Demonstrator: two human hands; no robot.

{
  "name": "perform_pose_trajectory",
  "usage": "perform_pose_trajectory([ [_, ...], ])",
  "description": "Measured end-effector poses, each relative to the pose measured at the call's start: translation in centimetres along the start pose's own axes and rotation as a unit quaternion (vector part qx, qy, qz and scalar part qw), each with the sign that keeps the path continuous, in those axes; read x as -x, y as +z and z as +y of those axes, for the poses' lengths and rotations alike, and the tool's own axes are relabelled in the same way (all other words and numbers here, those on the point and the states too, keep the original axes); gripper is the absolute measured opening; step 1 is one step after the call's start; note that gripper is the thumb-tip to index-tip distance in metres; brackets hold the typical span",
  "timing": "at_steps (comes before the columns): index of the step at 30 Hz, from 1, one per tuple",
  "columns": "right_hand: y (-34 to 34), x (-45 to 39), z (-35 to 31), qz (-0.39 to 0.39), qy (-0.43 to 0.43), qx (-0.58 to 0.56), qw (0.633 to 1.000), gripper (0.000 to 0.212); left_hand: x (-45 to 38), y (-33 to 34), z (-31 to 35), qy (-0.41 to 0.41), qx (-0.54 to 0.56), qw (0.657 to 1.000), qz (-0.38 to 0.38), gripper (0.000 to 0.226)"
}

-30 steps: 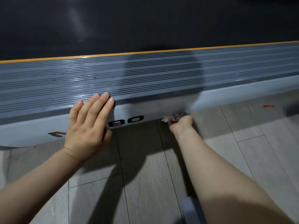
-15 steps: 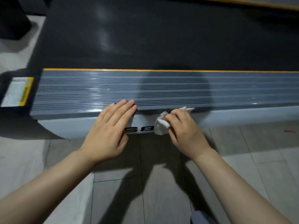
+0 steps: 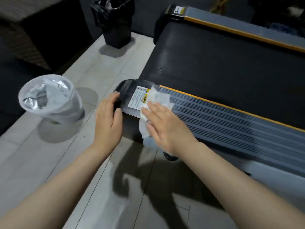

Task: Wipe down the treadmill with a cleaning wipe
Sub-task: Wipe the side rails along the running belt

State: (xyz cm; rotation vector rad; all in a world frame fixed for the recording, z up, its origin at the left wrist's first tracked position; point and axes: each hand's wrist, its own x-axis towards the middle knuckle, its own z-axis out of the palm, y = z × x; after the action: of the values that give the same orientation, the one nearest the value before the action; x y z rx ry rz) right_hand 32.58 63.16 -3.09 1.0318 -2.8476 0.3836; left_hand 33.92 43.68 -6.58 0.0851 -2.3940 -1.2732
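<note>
The treadmill (image 3: 231, 113) lies low on the floor, with a black belt, a ribbed grey side rail edged in orange, and a black end cap bearing a warning sticker (image 3: 138, 98). A white cleaning wipe (image 3: 158, 100) is spread flat over the rail's rear end and partly over the sticker. My right hand (image 3: 166, 128) presses flat on the wipe, fingers together. My left hand (image 3: 109, 119) rests against the rounded black end cap, fingers apart, holding nothing.
A white bin with a clear liner (image 3: 52, 100) stands on the tiled floor left of the treadmill's end. A black bin (image 3: 115, 22) stands farther back. The far side rail (image 3: 247, 28) runs along the top right. Dark furniture sits at the far left.
My view swung left to the treadmill's rear end. My right hand slid the wipe from the white side panel up onto the rail end, now spread flat. My left hand shifted to the end cap.
</note>
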Motion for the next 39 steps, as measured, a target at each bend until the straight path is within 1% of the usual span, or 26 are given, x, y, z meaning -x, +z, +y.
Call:
perform_pose_trajectory([
  [2,0.3,-3.4,-0.9,-0.089,-0.027,0.015,0.996,0.06,-0.3,-0.8,-0.6,-0.121,0.07,0.99,0.017,0.043],
  [3,0.5,-5.2,-0.9,-0.12,-0.011,0.027,0.992,0.069,-0.4,-1.0,-1.1,-0.173,0.092,0.98,0.017,0.042],
  [5,0.7,-8.5,-0.8,-0.14,0.056,0.033,0.988,0.086,-0.4,-1.2,-2.2,-0.231,0.115,0.966,0.016,0.041],
  [6,0.6,-10.0,-0.8,-0.138,0.099,0.012,0.985,0.089,-0.5,-1.2,-2.7,-0.247,0.123,0.961,0.017,0.041],
  [7,0.6,-11.1,-0.8,-0.134,0.136,-0.012,0.982,0.087,-0.4,-1.0,-3.0,-0.264,0.138,0.954,0.021,0.041],
  [8,0.6,-11.8,-1.2,-0.133,0.156,-0.018,0.979,0.084,-0.4,-0.9,-3.4,-0.28,0.159,0.946,0.025,0.04],
  [9,0.6,-11.8,-1.9,-0.138,0.153,-0.004,0.979,0.081,-0.3,-0.8,-3.9,-0.296,0.185,0.937,0.027,0.038],
  [10,0.6,-11.0,-2.7,-0.145,0.126,0.017,0.981,0.077,-0.3,-0.8,-4.3,-0.31,0.21,0.927,0.028,0.036],
  [13,0.1,-6.7,-5.0,-0.153,0.01,0.026,0.988,0.065,-0.3,-1.1,-5.1,-0.357,0.275,0.893,0.018,0.037],
  [14,-0.1,-5.5,-5.2,-0.154,-0.01,0.019,0.988,0.062,-0.2,-1.1,-5.3,-0.362,0.283,0.888,0.016,0.038],
  [17,-1.0,-4.7,-4.4,-0.165,-0.031,0.023,0.986,0.055,0.1,-0.7,-5.4,-0.343,0.267,0.901,0.022,0.034],
  [18,-1.2,-5.1,-3.9,-0.17,-0.031,0.029,0.985,0.055,0.1,-0.5,-5.3,-0.34,0.271,0.9,0.033,0.034],
  [20,-0.8,-6.5,-2.7,-0.173,-0.008,0.044,0.984,0.063,0.1,-0.3,-5.6,-0.344,0.262,0.9,0.053,0.035],
  [22,0.0,-8.8,-1.7,-0.14,0.032,0.04,0.989,0.07,0.2,-0.1,-5.5,-0.335,0.263,0.902,0.072,0.038],
  [24,0.4,-11.6,-0.8,-0.118,0.074,0.006,0.99,0.06,0.5,0.5,-5.3,-0.33,0.292,0.891,0.106,0.042],
  [25,0.5,-12.6,-0.6,-0.127,0.082,-0.011,0.988,0.053,0.5,0.7,-5.3,-0.33,0.299,0.887,0.124,0.043],
  [26,0.7,-13.2,-0.7,-0.135,0.066,-0.016,0.988,0.048,0.5,1.0,-5.2,-0.327,0.311,0.881,0.144,0.042],
  [28,1.0,-12.6,-1.8,-0.13,-0.014,-0.026,0.991,0.045,0.2,1.0,-6.0,-0.336,0.32,0.87,0.166,0.043],
  [30,1.6,-11.1,-3.5,-0.121,-0.104,-0.036,0.987,0.047,0.0,0.6,-7.1,-0.347,0.336,0.863,0.148,0.031],
  [31,1.6,-10.9,-3.7,-0.134,-0.122,-0.038,0.983,0.047,0.0,0.5,-7.7,-0.351,0.353,0.857,0.132,0.03],
  [33,1.0,-12.5,-2.9,-0.167,-0.093,-0.039,0.981,0.039,-0.3,0.2,-8.5,-0.361,0.372,0.845,0.127,0.038],
  [35,0.9,-15.7,-1.5,-0.177,-0.033,-0.022,0.983,0.031,-0.6,-0.1,-9.1,-0.37,0.358,0.848,0.127,0.04],
  [37,1.6,-18.7,-0.5,-0.193,0.041,-0.004,0.98,0.03,-1.0,-0.8,-9.6,-0.381,0.368,0.843,0.095,0.04],
  [39,2.7,-20.7,-0.8,-0.229,0.093,0.045,0.968,0.022,-1.8,-1.9,-10.3,-0.409,0.39,0.824,0.051,0.042],
])
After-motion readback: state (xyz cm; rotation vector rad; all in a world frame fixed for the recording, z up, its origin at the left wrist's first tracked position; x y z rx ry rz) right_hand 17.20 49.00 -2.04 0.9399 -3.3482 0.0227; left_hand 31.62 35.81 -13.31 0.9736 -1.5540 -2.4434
